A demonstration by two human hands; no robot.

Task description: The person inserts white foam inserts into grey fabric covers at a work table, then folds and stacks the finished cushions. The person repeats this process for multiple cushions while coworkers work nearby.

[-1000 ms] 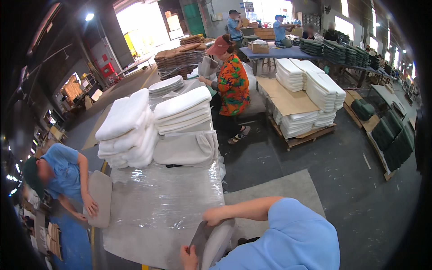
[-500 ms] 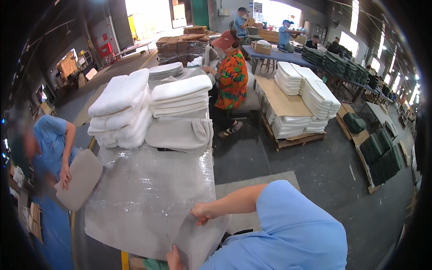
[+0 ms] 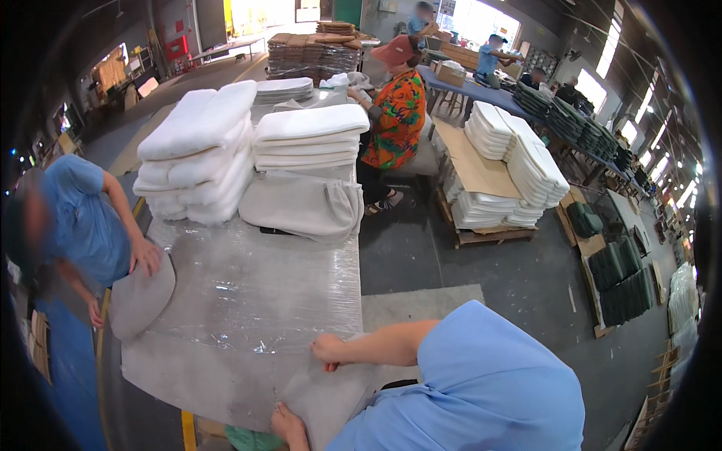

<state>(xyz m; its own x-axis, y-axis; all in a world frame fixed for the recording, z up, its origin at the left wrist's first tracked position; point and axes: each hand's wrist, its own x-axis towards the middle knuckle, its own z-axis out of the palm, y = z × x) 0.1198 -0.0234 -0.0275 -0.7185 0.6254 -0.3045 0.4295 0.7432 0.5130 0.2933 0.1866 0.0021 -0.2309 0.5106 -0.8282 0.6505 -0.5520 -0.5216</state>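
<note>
A piece of grey fabric, looking like a cushion cover (image 3: 335,395), lies at the near corner of the plastic-covered table (image 3: 248,301) and hangs toward my body. My right hand (image 3: 329,351) is closed on its far edge, fingers curled under. My left hand (image 3: 289,425) pinches its near left edge, close to the table's front. Farther up the table rests a limp grey cover (image 3: 304,207), in front of folded white pads (image 3: 310,135). A taller stack of white padding (image 3: 199,154) stands to the left of them.
At the left, a co-worker in blue (image 3: 90,210) handles a grey cushion-shaped piece (image 3: 143,297). Another person in a patterned shirt (image 3: 398,120) sits beyond the table's right side. White pads on a pallet (image 3: 496,237) and dark green cushions (image 3: 620,278) stand on the floor at right.
The grey fabric between my hands lies flatter, and my right hand has shifted slightly left. The co-worker at left has leaned in, a hand now spread on their grey piece. My view has shifted slightly.
</note>
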